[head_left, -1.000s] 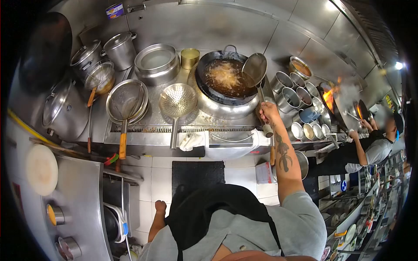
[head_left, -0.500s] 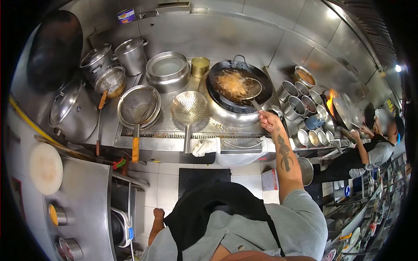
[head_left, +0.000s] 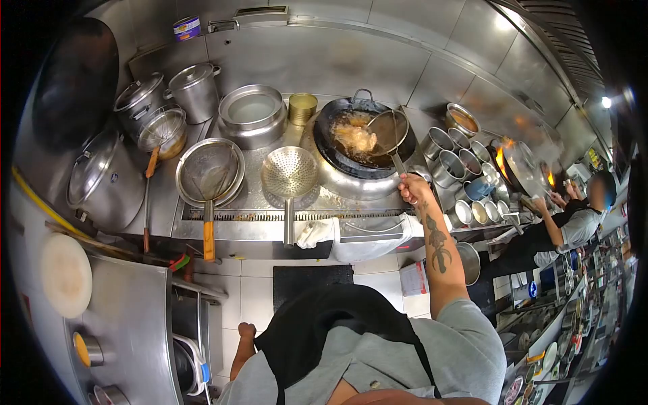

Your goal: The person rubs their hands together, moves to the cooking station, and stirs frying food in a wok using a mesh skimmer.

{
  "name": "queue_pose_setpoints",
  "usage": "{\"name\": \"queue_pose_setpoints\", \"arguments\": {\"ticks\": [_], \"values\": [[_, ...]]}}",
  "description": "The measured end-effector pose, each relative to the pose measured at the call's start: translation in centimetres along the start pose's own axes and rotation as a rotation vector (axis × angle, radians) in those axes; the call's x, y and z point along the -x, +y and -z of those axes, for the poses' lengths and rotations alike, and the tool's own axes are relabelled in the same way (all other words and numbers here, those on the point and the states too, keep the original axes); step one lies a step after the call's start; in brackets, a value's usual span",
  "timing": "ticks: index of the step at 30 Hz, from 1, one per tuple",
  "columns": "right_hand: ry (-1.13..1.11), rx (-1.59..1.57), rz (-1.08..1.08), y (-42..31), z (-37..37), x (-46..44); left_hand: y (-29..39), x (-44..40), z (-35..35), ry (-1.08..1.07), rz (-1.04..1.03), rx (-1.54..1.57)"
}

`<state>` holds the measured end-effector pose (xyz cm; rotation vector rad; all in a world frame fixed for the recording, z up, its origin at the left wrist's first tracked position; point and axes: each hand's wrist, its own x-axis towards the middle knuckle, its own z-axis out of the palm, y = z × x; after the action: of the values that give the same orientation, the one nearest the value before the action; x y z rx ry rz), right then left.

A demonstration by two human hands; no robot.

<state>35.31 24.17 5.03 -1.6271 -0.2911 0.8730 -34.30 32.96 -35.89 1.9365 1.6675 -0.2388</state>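
Observation:
My right hand (head_left: 412, 190) is wrapped round the handle of a wire-mesh skimmer (head_left: 391, 128). The skimmer's round head is tilted over the right side of a black wok (head_left: 326, 138) of bubbling oil. Golden battered food (head_left: 360, 140) floats left of the mesh, some of it against its edge; I cannot tell whether any lies in the skimmer. Down at my side hangs my left hand (head_left: 247, 330), fingers curled in, nothing visible in it and far from the stove.
A perforated ladle (head_left: 289, 173) and a mesh strainer (head_left: 210, 172) lie left of the wok, near a large pot (head_left: 252, 111) and a tin (head_left: 302, 108). Metal cups (head_left: 449, 167) stand to the right. Beyond, a co-worker (head_left: 574, 219) handles another wok (head_left: 525, 167) with flames.
The skimmer's head has lifted and tilted upward at the wok's right side. The food has gathered lower in the wok. My left hand stays at my side.

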Motion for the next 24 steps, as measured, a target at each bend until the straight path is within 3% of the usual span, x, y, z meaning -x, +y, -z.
{"name": "queue_pose_setpoints", "arguments": {"ticks": [4,7,10,13,16,20,24], "values": [[0.023,-0.007,0.013,0.5,0.2,-0.1,-1.6,-1.9,-1.3,-0.026,-0.250,-0.174],[-0.002,-0.040,0.019,-0.1,0.1,1.6,-1.0,-1.3,-1.7,0.027,0.028,0.033],[-0.018,-0.041,0.008,0.0,0.8,1.7,-1.0,-1.1,-2.6,0.022,0.062,0.092],[-0.027,0.068,-0.003,0.7,0.8,0.3,-0.2,-0.6,-1.8,-0.065,-0.027,-0.118],[-0.090,-0.011,-0.044,1.1,0.8,-0.4,-0.3,-0.4,-2.0,-0.016,-0.025,-0.091],[-0.206,-0.268,-0.059,1.2,1.1,0.1,-0.3,0.8,-0.1,-0.107,-0.178,-0.136],[-0.284,-0.193,-0.028,1.8,1.6,1.9,-1.0,-0.1,-2.4,-0.059,-0.143,-0.066]]}}
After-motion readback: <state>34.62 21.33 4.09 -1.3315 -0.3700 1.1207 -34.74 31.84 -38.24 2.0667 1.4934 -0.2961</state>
